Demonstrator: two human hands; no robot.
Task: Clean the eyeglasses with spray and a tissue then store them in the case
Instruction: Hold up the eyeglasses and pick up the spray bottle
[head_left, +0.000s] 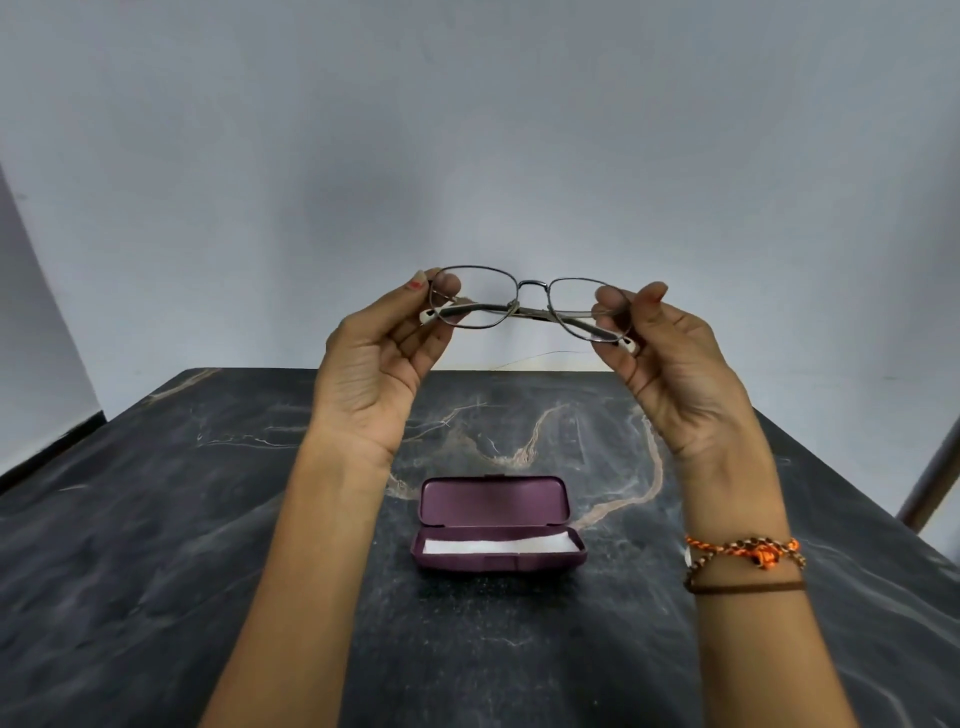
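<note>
Thin metal-framed eyeglasses (530, 301) are held up in the air in front of the wall, their temples folded behind the lenses. My left hand (379, 364) pinches the left end of the frame, and my right hand (675, 364) pinches the right end. Below them, on the dark marbled table (156, 519), a purple eyeglass case (496, 522) lies open with its lid up at the back. A white tissue or cloth (501, 545) lies flat inside the case's lower half. No spray bottle is in view.
A pale wall stands right behind the table's far edge. A metal pole (930, 467) leans at the right side. Beaded and thread bracelets (743, 561) circle my right wrist.
</note>
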